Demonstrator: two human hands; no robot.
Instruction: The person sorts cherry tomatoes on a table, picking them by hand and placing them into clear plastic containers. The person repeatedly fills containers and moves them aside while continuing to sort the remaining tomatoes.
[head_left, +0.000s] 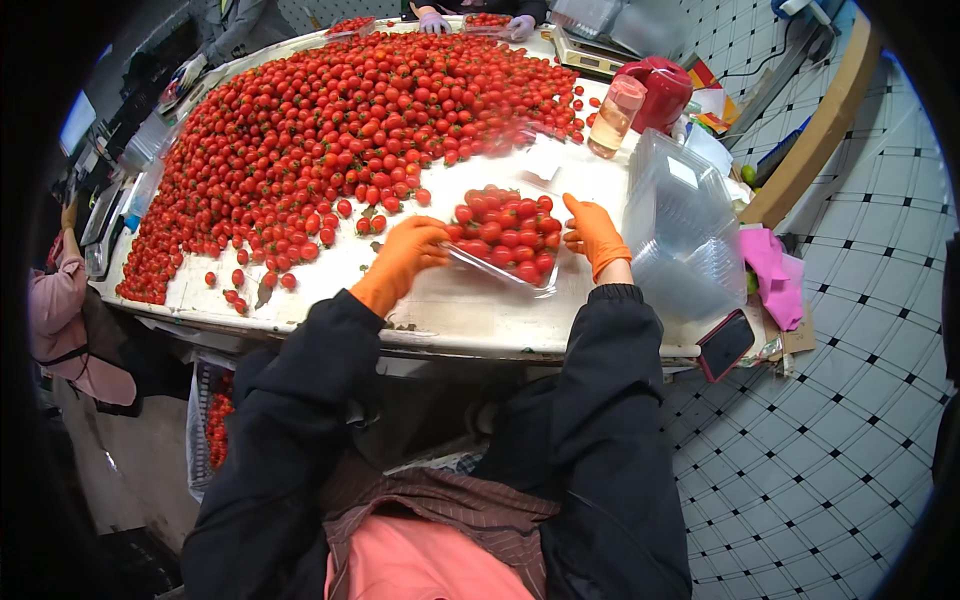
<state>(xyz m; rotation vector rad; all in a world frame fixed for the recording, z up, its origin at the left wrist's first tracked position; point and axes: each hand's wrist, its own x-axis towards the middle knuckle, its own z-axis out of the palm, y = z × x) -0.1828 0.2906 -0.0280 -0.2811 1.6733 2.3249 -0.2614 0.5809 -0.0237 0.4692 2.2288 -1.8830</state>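
A clear plastic punnet filled with cherry tomatoes stands before me on the white tabletop. My left hand, in an orange rubber glove, is at the punnet's left edge with its fingers on the rim. My right hand, gloved alike, is just right of the punnet, fingers apart, holding nothing. Beyond and to the left spreads a large heap of cherry tomatoes. A clear plastic piece, partly blurred, lies behind the punnet.
Stacked clear plastic punnets stand right of my right hand, with a smartphone at the table edge. Farther back are a pink-capped bottle, a red jug and a scale. Co-workers are across and at left; a crate stands below.
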